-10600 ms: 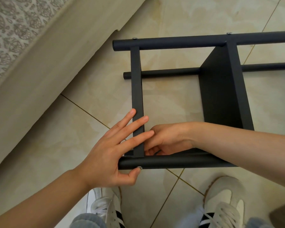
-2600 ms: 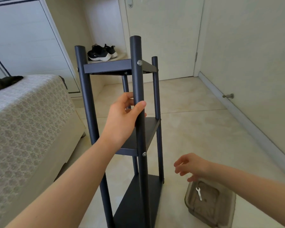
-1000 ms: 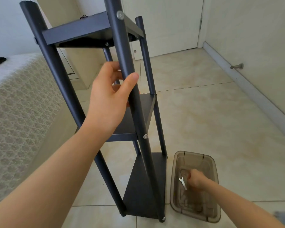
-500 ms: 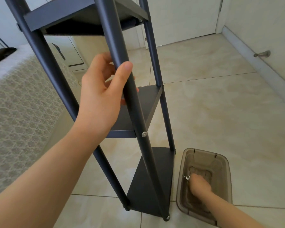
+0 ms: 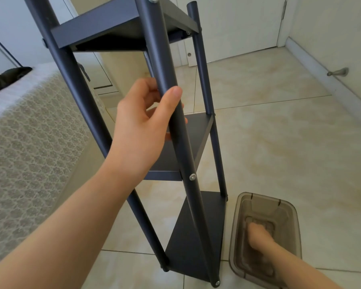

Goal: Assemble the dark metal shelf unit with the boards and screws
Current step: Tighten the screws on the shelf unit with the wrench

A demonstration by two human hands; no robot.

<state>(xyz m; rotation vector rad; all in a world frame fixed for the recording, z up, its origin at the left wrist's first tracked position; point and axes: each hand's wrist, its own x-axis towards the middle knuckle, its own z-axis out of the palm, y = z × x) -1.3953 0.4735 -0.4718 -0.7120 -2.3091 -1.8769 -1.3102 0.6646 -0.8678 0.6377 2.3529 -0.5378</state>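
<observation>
Shelf unit (image 5: 175, 142) fills the middle of the frame, standing upright on the tiled floor (image 5: 279, 142) with its long axis running top to bottom, its posts leaning a little toward the upper left. Three dark boards sit between four round posts: one at the upper centre, one at mid-frame, one at the bottom resting near the floor. Silver screw heads show on the nearest post (image 5: 171, 113), at the middle board (image 5: 192, 177) and at the foot.

A patterned bed cover (image 5: 29, 142) crowds the left side, close beside the unit's left post. To the right the floor lies open up to the skirting board and the white door (image 5: 238, 24) at the upper right. A smoky clear plastic box (image 5: 265, 238) sits on the floor just beside the bottom board, lower right.

The left hand (image 5: 142, 126) reaches in from the lower left, forearm extended, fingers curled around the nearest post with the thumb laid along its front. The right hand (image 5: 258, 234) reaches down into the box, fingers bunched at its bottom; whether it grips anything cannot be told through the tinted wall.
</observation>
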